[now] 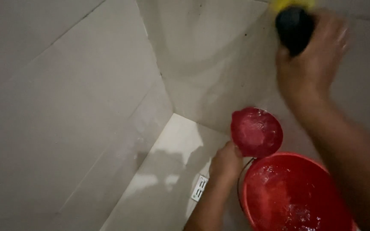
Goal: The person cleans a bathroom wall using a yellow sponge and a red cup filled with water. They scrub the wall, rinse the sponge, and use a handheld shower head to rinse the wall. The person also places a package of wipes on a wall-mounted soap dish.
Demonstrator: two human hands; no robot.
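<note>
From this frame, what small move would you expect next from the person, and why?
Probably tipping the water from the red mug onto the tiled wall. The left hand holds it, seemingly full, above the red bucket, while the right hand grips a black-handled brush against the wall, which looks stained.

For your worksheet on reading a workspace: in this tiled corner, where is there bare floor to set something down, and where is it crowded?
Free: the pale floor strip between the left wall tiles and the floor drain.
Crowded: lower right, where the red bucket of water stands, the left hand holds a red scoop above its rim, and the right hand grips a black-handled brush against the wall.
</note>
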